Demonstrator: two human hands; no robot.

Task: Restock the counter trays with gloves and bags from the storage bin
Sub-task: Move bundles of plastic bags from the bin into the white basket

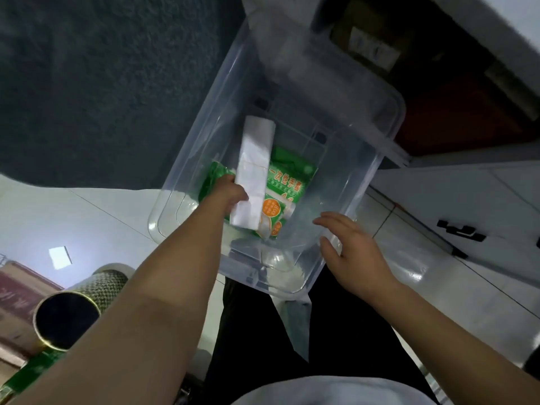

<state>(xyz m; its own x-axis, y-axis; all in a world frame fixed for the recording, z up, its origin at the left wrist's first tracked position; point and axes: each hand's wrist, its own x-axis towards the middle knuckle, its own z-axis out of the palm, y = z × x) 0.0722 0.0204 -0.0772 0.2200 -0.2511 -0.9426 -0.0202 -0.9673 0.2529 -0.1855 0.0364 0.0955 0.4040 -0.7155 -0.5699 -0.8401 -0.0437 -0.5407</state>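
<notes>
While the view looks straight down past the person's dark trousers, the items stand as follows.

Storage bin: clear plastic, open-topped, on the pale tiled floor at the centre of the frame, its long axis running from lower centre toward the upper right.

White bag bundle: a long, flat, folded stack, lying slantwise inside the bin, upper end toward frame centre, lower end toward the near wall. It lies across the packs beneath it.

Glove packs: green and white printed packets with orange roundels, on the bin floor, partly covered by the bundle; a further green edge shows at the left of the bundle.

Left hand: reaching down into the bin from the lower left of the frame; grip holding the left edge of the white bag bundle, fingers hidden behind it.

Right hand: at the bin's near right rim, right of centre; grip wide, fingers spread and relaxed, holding nothing. Whether it touches the rim cannot be told.

Dark mat: fills the upper left.

Mesh-patterned cylinder: dark open mouth, lower left corner.

White cabinet: black handles, right edge of the frame.
</notes>
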